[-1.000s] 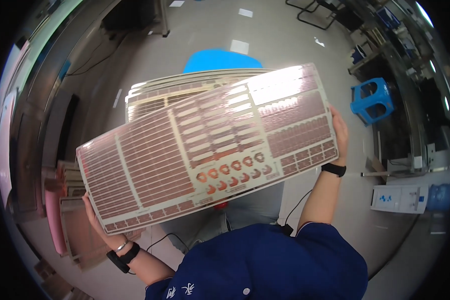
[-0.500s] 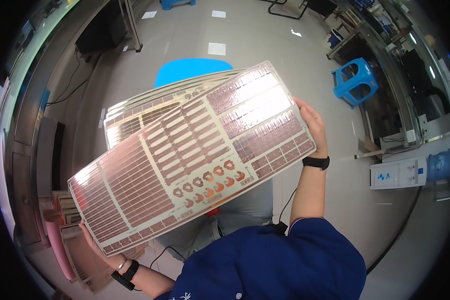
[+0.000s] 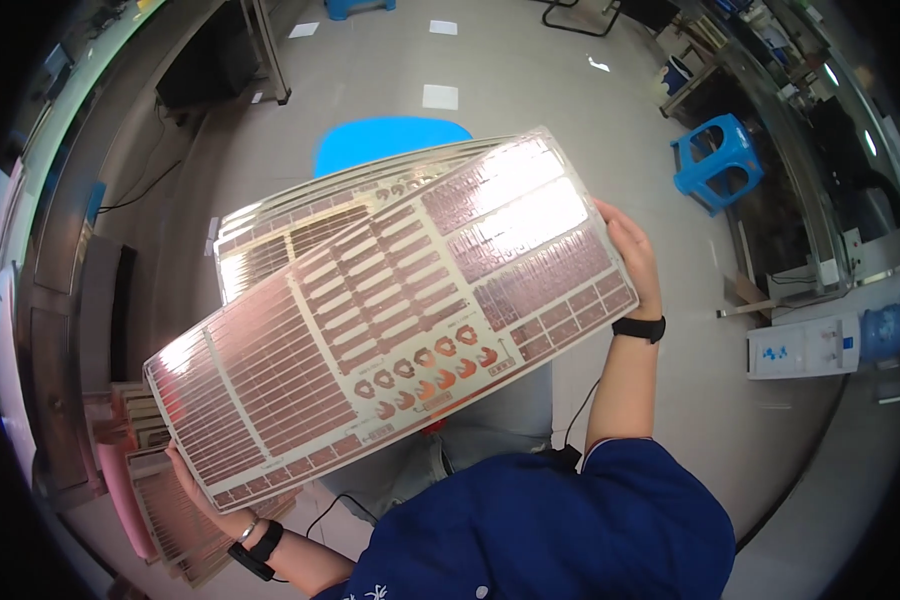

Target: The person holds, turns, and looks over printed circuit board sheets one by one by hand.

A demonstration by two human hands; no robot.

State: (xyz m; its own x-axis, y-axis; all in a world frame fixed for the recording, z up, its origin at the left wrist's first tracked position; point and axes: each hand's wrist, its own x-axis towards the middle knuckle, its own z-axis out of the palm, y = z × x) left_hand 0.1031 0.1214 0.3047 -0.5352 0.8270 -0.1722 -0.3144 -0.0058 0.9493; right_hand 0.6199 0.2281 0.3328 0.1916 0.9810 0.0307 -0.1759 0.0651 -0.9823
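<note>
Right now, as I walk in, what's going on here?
A person is holding a patterned panel at a slant, the left hand at its left end and the right hand at its right end. Similar panels show partly hidden behind it, with a blue surface past them.

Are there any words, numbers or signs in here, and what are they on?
Navy shirt: white writing at the picture's lower edge, partly cut off; I won't copy it.
Patterned panel in both hands: tiny label-like marks beside the curly shapes, too small to read.
White water dispenser: blue marks, too small to tell whether they're writing.
Nothing else reads clearly.
</note>
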